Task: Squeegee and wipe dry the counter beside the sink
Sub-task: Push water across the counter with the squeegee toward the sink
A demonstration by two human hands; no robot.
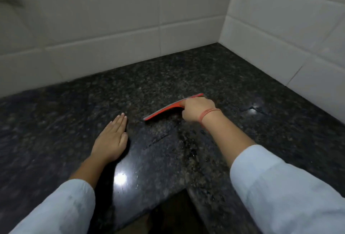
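A red squeegee [164, 109] lies blade-down on the dark speckled granite counter [168, 77], angled from lower left to upper right. My right hand [197, 108] is closed around its handle, a red thread band on the wrist. My left hand [112, 138] rests flat on the counter to the left of the blade, fingers together, holding nothing. Water streaks and droplets [184, 146] glisten on the stone just in front of the squeegee.
White tiled walls [112, 28] meet in a corner at the back right and border the counter on two sides. The counter's front edge forms an inner corner [184, 191] near my body, with dark floor below. No sink is in view.
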